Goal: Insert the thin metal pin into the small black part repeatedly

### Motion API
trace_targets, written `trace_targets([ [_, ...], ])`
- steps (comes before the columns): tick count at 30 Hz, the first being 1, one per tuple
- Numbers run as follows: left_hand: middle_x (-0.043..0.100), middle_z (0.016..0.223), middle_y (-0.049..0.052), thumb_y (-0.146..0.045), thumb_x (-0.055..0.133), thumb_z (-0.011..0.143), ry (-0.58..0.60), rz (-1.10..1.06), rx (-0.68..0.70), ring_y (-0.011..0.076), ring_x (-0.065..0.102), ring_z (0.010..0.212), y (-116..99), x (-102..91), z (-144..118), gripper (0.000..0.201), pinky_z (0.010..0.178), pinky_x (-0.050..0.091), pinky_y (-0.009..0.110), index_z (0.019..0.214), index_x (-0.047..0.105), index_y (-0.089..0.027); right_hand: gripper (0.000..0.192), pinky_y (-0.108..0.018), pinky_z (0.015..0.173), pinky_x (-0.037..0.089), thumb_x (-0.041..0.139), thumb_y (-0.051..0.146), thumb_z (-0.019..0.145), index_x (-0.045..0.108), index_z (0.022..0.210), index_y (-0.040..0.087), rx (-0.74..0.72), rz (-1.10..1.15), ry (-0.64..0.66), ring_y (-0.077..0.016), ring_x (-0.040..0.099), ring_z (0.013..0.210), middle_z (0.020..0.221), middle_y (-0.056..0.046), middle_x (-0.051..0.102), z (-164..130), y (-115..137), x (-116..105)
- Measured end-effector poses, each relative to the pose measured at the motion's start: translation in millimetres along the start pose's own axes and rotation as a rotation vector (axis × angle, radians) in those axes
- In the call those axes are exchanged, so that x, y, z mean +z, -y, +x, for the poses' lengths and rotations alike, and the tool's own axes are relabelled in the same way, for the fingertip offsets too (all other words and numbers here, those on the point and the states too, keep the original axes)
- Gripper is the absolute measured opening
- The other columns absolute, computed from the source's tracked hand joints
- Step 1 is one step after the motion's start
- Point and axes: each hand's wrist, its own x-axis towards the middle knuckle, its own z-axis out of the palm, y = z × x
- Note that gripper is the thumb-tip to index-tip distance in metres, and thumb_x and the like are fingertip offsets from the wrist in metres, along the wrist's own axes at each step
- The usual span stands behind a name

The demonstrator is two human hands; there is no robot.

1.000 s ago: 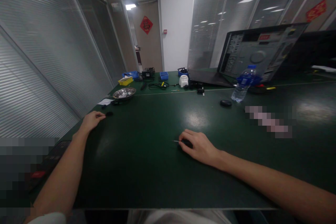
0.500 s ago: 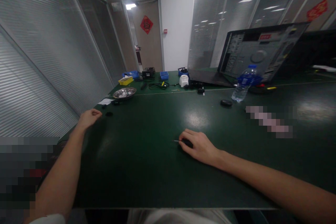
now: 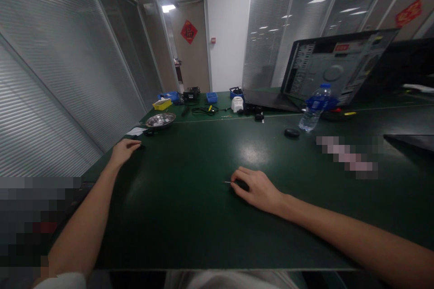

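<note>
One head camera looks forward and down (wide-angled) over the green table (image 3: pixel 190 216).

No words or numbers clear enough to read. A red diamond sign (image 3: pixel 189 31) on the brown door (image 3: pixel 190 49), with a dark mark on it, too blurry to make out. Another red sign (image 3: pixel 408 12) on the glass wall at the far right, also too blurry. A small red label (image 3: pixel 342 48) on the open computer case (image 3: pixel 334 65), too small to read. A blue label on the water bottle (image 3: pixel 314 109), too small as well.
</note>
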Motion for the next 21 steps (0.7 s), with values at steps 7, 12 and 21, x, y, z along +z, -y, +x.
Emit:
trace_targets([
  [7,0.075,0.121,0.008,-0.046,0.066,0.084,0.060,-0.051,-0.092,0.0291,0.065,0.117,3.0,1.2,-2.7,0.040,0.102,0.049,0.036,0.114,0.077,-0.021,0.014,-0.028,0.068,0.042,0.055,0.032,0.101,0.064,0.106,0.023,0.000,-0.004,-0.003,-0.0146,0.060,0.077,0.100,-0.001,0.065,-0.6,-1.9,0.8],
  [12,0.074,0.123,0.007,-0.049,0.068,0.081,0.127,-0.115,-0.116,0.0288,0.064,0.119,-0.4,-2.1,-4.7,0.047,0.105,0.046,0.035,0.118,0.076,-0.020,0.015,-0.028,0.067,0.041,0.055,0.033,0.100,0.064,0.106,0.022,-0.006,-0.010,-0.009,-0.0144,0.059,0.076,0.098,-0.001,0.064,0.2,-2.4,2.1],
  [21,0.072,0.125,0.008,-0.053,0.078,0.072,0.194,-0.212,-0.174,0.0303,0.062,0.120,-20.6,-11.9,-13.3,0.053,0.107,0.044,0.039,0.115,0.076,-0.020,0.014,-0.029,0.068,0.041,0.055,0.032,0.100,0.064,0.106,0.022,-0.005,-0.003,-0.004,-0.0150,0.060,0.077,0.100,-0.002,0.065,-0.6,-0.7,0.8],
])
